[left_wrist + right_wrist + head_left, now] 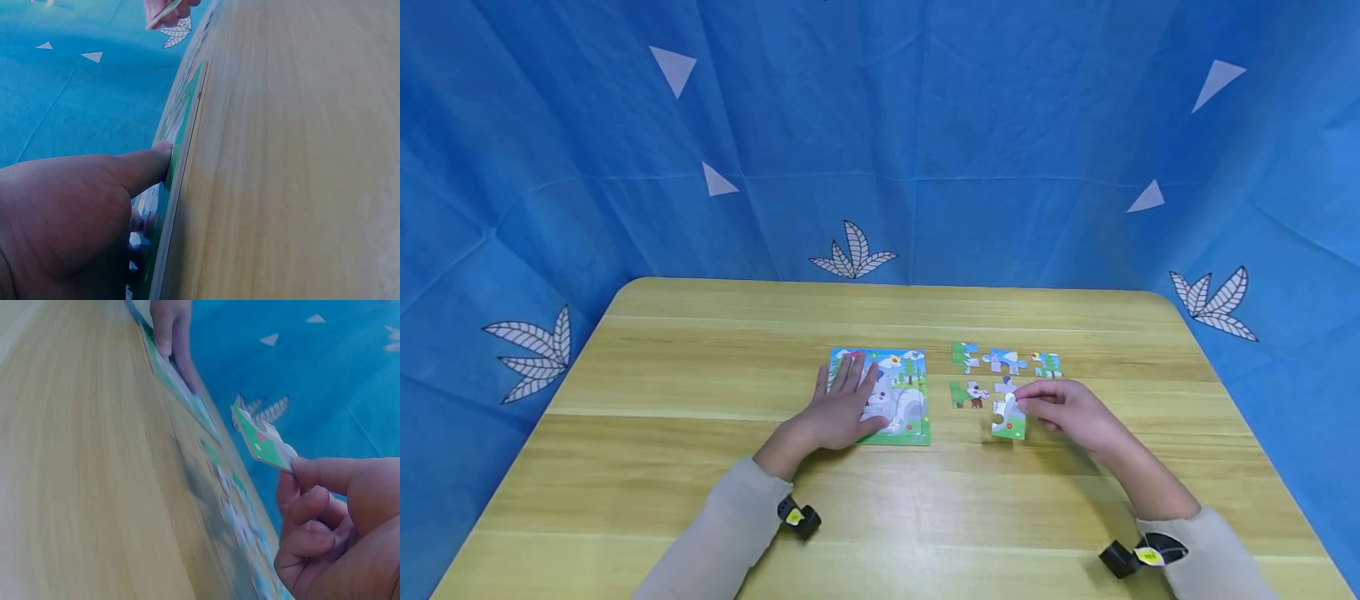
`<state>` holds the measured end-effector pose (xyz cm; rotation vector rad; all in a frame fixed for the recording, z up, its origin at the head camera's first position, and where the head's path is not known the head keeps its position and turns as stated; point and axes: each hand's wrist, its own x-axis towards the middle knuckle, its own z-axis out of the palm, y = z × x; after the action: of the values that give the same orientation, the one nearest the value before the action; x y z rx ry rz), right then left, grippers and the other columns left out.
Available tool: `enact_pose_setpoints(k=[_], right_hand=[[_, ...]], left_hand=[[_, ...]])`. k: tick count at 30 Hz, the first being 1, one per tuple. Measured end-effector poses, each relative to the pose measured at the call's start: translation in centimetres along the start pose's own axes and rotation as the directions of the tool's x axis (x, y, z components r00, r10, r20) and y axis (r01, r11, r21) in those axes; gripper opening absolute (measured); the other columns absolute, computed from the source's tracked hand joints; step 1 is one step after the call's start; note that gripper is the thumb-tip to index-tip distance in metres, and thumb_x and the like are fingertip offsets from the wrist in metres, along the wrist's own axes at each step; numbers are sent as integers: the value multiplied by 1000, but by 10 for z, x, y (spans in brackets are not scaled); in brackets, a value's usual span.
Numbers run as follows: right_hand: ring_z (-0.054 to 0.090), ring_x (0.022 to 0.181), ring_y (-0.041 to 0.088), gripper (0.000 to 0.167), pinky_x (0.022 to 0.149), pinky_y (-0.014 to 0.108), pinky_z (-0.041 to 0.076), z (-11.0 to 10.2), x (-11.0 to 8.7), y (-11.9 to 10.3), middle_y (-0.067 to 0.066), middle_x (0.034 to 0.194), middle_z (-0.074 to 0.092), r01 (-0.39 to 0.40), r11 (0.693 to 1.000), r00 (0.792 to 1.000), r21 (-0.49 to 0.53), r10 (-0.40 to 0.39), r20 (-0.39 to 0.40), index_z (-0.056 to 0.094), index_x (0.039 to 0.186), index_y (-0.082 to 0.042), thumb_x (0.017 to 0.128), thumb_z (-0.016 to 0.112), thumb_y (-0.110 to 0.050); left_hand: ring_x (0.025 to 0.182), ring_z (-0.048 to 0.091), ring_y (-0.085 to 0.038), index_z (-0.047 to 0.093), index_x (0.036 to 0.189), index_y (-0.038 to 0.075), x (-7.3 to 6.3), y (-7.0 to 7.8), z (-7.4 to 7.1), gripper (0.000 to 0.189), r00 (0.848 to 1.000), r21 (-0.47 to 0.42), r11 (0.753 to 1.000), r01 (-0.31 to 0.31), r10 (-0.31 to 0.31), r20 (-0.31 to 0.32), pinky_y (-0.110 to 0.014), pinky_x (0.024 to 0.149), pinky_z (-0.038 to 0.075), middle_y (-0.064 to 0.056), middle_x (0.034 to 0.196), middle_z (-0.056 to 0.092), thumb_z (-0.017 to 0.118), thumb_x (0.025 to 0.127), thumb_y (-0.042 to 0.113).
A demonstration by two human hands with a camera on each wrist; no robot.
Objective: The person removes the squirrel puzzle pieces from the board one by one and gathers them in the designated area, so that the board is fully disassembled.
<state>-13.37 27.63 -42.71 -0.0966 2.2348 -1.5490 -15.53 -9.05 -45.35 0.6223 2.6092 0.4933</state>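
A square puzzle board [917, 427], printed with a pale grey bushy-tailed animal, lies on the table. My left hand [835, 414] rests on its left part with the fingers spread. In the left wrist view, the thumb [147, 169] lies along the board's near edge. My right hand [1075, 414] pinches a jigsaw piece [1013, 425] between thumb and fingertips, right of the board. The right wrist view shows this piece [265, 442] raised above the tabletop, its green side with a red flower visible.
Several loose jigsaw pieces lie right of the board: a back row with a green one [961, 357], a blue one [1004, 361] and one with trees [1048, 365], then a brown-and-green one [967, 395] nearer. Another [1004, 385] is partly hidden. A blue curtain [880, 150] hangs behind the wooden table [700, 350].
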Motion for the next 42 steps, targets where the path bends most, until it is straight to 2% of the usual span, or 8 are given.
enact_pose_setpoints(k=[6,13,18,25,31,42], right_hand=[[38,59,11,34,54,27,35,-23,-14,16,-3,76,50,-45,999,998,15,44,35,60,123,15,103,60,-13],[42,59,11,32,55,25,38,-47,-26,31,-5,74,51,-103,994,993,-19,104,50,63,121,11,103,61,-16],[43,58,10,32,53,25,38,-58,-29,38,-5,71,51,-114,992,992,-58,117,52,63,121,11,103,61,-16],[44,59,10,37,55,23,41,-61,-26,41,-5,74,56,-158,984,985,-86,164,63,62,125,12,102,62,-17],[48,62,12,34,57,25,44,-57,-23,44,-1,80,62,-141,980,989,-139,145,22,64,124,11,101,64,-14],[50,64,15,23,59,27,45,-54,-26,43,6,82,61,-117,966,993,-230,114,-29,68,116,8,99,64,-8]], left_hand=[[154,-17,-34,8,164,7,1,-1,1,86,1000,-1,1000,-7,7,-4,-61,119,-13,-16,169,-11,51,104,51],[154,-17,-34,8,164,7,0,-1,0,85,1000,-5,1000,-7,7,-2,-61,119,-13,-16,169,-12,50,104,51],[154,-17,-35,8,164,6,0,-2,1,86,1000,-13,1000,-10,10,-4,-61,118,-14,-16,169,-11,51,104,50],[154,-18,-35,6,164,6,1,-3,3,86,1000,-9,1000,-7,7,4,-60,118,-16,-16,169,-13,50,104,50],[154,-18,-33,8,164,8,0,0,1,85,1000,2,1000,-1,1,-2,-60,119,-14,-15,169,-12,50,104,51],[154,-18,-33,6,164,8,-1,0,1,85,1000,-9,1000,-5,5,-8,-60,119,-15,-14,169,-13,50,104,50]])
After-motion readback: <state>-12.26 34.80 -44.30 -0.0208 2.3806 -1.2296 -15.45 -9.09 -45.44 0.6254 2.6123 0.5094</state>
